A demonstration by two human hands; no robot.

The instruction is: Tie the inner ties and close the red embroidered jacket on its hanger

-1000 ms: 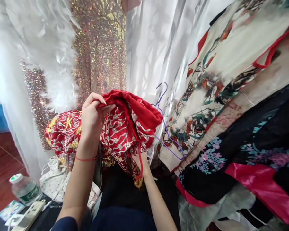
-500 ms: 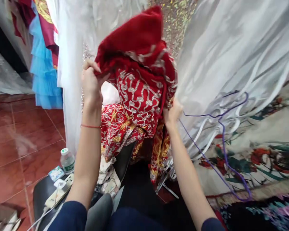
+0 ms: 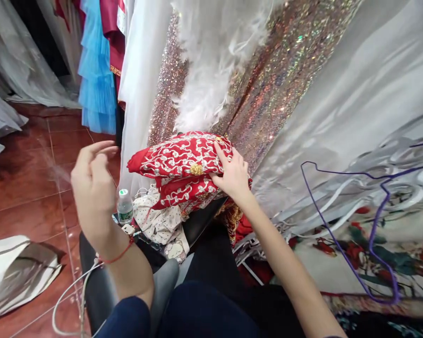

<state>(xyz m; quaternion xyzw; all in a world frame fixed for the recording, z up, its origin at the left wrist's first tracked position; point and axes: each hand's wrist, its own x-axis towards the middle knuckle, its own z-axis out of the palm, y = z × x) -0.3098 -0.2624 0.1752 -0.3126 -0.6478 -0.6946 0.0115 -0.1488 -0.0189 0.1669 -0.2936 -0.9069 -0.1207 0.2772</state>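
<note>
A red garment (image 3: 183, 157) with silver and gold embroidery lies folded in layers in front of me, above my lap. My right hand (image 3: 234, 176) grips its right end, with the forefinger over the top layer and the thumb at the fold below. Off to the left, my left hand (image 3: 93, 183) is raised away from the cloth. Its fingers are loosely bent and apart, nothing shows between them, and it is slightly blurred. Pale spotted cloth (image 3: 162, 218) sits just under the garment's left part.
A small bottle (image 3: 125, 207) stands at the left, near a dark seat with white cables (image 3: 56, 305). A purple hanger (image 3: 380, 225) hangs at the right. Sequined (image 3: 285, 84) and white gowns form a wall ahead. A white bag (image 3: 17, 277) lies on the tiled floor (image 3: 28, 188).
The red garment has come down from its raised position and now lies folded lower. My left hand has let go of it and moved left. My right hand has come down with the cloth.
</note>
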